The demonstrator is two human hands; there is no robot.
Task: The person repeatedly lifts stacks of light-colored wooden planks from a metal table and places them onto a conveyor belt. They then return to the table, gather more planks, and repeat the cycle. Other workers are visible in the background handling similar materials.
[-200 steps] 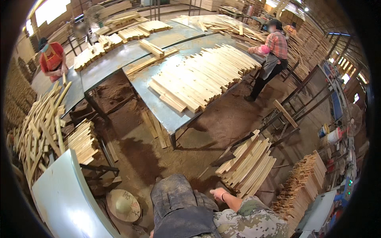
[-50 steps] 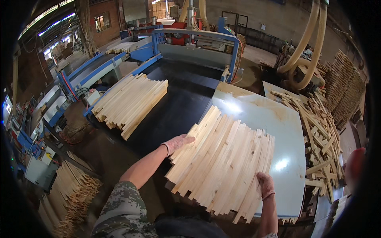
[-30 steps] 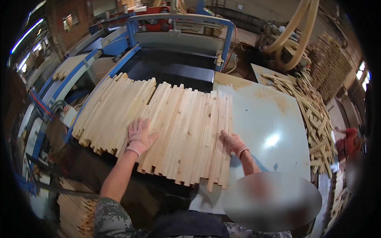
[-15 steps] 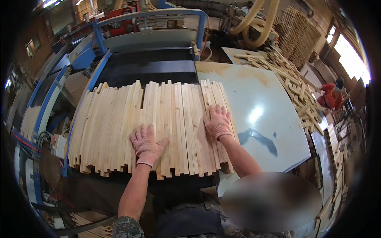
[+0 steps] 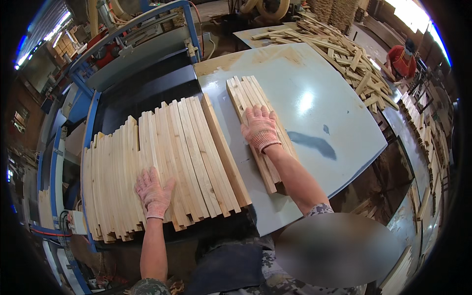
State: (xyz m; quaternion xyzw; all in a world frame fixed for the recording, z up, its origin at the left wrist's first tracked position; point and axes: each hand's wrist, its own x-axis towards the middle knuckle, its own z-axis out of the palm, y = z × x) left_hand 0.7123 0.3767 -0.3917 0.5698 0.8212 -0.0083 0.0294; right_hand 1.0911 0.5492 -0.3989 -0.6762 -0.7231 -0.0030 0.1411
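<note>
My left hand (image 5: 154,192), in a pink knitted glove, lies flat with its fingers apart on a wide row of pale wooden strips (image 5: 196,157). The strips lie side by side on a dark machine bed (image 5: 142,88), their ends uneven. My right hand (image 5: 260,128), gloved the same way, rests with outstretched fingers on top of a small bundle of wooden strips (image 5: 242,96). That bundle sits on a smooth grey-white tabletop (image 5: 319,98), with a gap between it and the main row. One strip (image 5: 223,147) at the row's right edge shows its tall side.
A blue machine frame (image 5: 191,29) spans the far side of the bed. Loose wooden pieces (image 5: 356,69) are heaped beyond the tabletop at far right. Near them is a person in a red top (image 5: 402,61). More strips (image 5: 418,128) are lined up along the right.
My right hand and the small bundle have moved right onto the tabletop, parting from the row. My view has shifted; my left hand still lies on the strips.
</note>
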